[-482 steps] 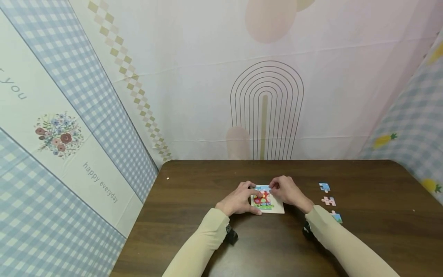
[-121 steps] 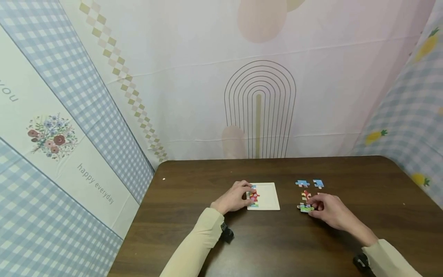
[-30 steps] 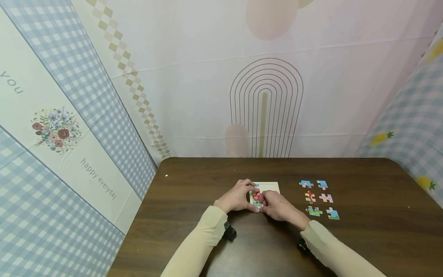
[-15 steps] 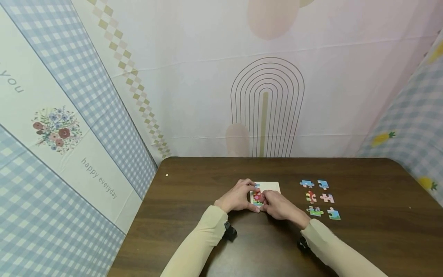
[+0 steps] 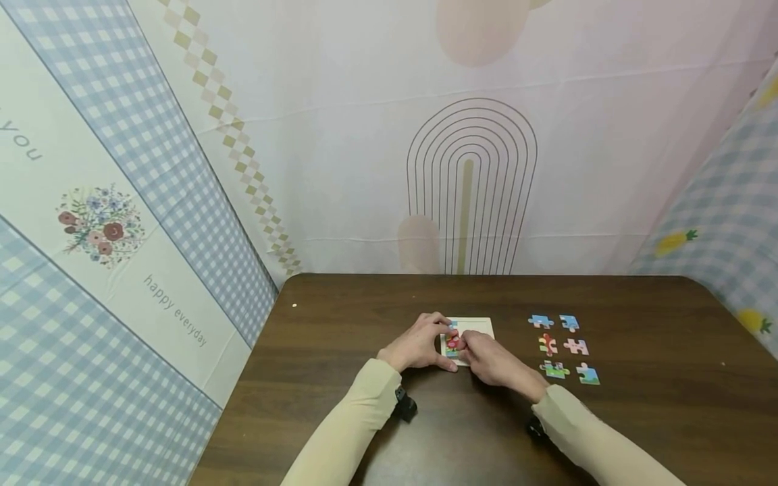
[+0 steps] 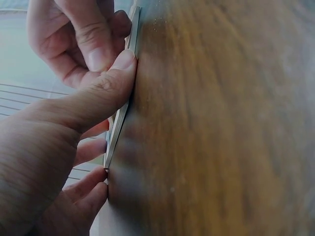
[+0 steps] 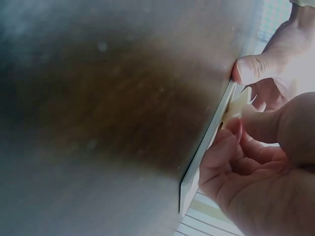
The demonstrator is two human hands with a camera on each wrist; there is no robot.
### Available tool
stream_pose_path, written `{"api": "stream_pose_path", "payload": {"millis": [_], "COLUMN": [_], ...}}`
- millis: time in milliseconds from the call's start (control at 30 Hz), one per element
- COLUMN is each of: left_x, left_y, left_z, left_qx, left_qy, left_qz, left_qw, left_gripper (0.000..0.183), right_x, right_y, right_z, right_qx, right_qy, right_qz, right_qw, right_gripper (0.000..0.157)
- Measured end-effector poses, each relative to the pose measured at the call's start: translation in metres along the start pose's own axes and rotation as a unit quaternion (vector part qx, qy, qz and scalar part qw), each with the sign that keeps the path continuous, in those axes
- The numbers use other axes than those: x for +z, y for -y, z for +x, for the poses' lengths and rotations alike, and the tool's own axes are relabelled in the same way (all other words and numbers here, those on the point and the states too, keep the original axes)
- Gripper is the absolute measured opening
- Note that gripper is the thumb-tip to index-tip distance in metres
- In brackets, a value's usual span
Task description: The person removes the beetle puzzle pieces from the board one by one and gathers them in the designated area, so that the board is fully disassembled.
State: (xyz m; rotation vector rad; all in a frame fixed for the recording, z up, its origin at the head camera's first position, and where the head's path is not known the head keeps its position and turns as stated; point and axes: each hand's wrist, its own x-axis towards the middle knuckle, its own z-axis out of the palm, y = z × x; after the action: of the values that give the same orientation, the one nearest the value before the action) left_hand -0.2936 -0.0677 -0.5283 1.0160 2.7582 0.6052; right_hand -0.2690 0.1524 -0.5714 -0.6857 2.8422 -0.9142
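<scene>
A pale square puzzle board [image 5: 480,325] lies on the table, with a column of printed puzzle pieces [image 5: 452,343] along its left side. My left hand [image 5: 416,344] grips the board from the left, its thumb at the near edge and its fingers toward the far edge. In the left wrist view the thumb [image 6: 110,86] lies against the board's edge [image 6: 118,125]. Over the near part of the column, my right hand [image 5: 491,359] has its thumb and curled fingers together. The right wrist view shows it pinching a puzzle piece [image 7: 237,105] tilted up from the board.
To the right, loose puzzle pieces lie in two columns: blue ones [image 5: 539,321] at the far end, a red one [image 5: 548,344] and a pink one [image 5: 576,346] between, green ones [image 5: 555,369] nearest. A patterned cloth [image 5: 340,169] hangs behind the dark wooden table [image 5: 340,297].
The board's middle column of pieces has joined the loose ones at right since the oldest frame. My right hand has come back from there to the board; the left stays at its edge.
</scene>
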Motion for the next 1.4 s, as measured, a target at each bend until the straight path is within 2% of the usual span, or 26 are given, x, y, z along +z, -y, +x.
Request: {"api": "stream_pose_path", "payload": {"millis": [100, 133, 167, 333, 467, 500, 667, 733, 933, 1033, 1167, 1400], "left_x": [-0.001, -0.005, -0.010, -0.012, -0.012, -0.008, -0.007, -0.015, -0.017, -0.017, -0.019, -0.018], "left_y": [0.001, -0.003, -0.007, -0.007, -0.008, -0.005, -0.005, -0.013, -0.016, -0.017, -0.018, -0.019], "left_z": [0.000, -0.003, -0.006, -0.008, -0.008, -0.006, -0.004, -0.007, -0.008, -0.009, -0.011, -0.011], "left_qx": [-0.001, -0.004, -0.009, -0.013, -0.013, -0.009, -0.007, -0.017, -0.026, -0.026, -0.030, -0.033], "left_qy": [0.001, 0.005, 0.010, 0.007, 0.008, 0.004, 0.003, 0.011, 0.017, 0.021, 0.024, 0.037], "left_qz": [0.002, -0.003, -0.009, -0.008, -0.009, -0.003, 0.004, 0.000, 0.002, 0.000, 0.004, -0.001], "left_qw": [1.0000, 1.0000, 0.9999, 0.9999, 0.9998, 0.9999, 1.0000, 0.9998, 0.9995, 0.9994, 0.9993, 0.9988], "left_gripper": [0.070, 0.070, 0.070, 0.071, 0.068, 0.068, 0.068, 0.069, 0.071, 0.072, 0.074, 0.068], "right_x": [-0.005, -0.005, -0.005, -0.005, -0.016, -0.021, -0.043, -0.050, -0.053, -0.053, -0.057, -0.061], "right_y": [0.003, 0.003, 0.002, 0.003, 0.020, 0.027, 0.057, 0.065, 0.066, 0.066, 0.065, 0.066], "right_z": [-0.002, -0.002, -0.001, 0.001, -0.005, -0.007, -0.013, -0.013, -0.011, -0.011, -0.006, -0.002], "right_qx": [-0.008, -0.008, -0.010, 0.004, -0.009, -0.009, 0.026, 0.046, 0.066, 0.065, 0.057, 0.047], "right_qy": [-0.012, -0.016, -0.023, -0.032, -0.026, -0.021, -0.006, -0.002, 0.015, 0.025, 0.017, 0.015], "right_qz": [0.030, 0.035, 0.033, 0.028, 0.040, 0.042, 0.051, 0.050, 0.054, 0.063, 0.066, 0.060], "right_qw": [0.999, 0.999, 0.999, 0.999, 0.999, 0.999, 0.998, 0.998, 0.996, 0.996, 0.996, 0.997], "right_gripper": [0.007, 0.008, 0.008, 0.008, 0.012, 0.012, 0.011, 0.011, 0.012, 0.012, 0.014, 0.017]}}
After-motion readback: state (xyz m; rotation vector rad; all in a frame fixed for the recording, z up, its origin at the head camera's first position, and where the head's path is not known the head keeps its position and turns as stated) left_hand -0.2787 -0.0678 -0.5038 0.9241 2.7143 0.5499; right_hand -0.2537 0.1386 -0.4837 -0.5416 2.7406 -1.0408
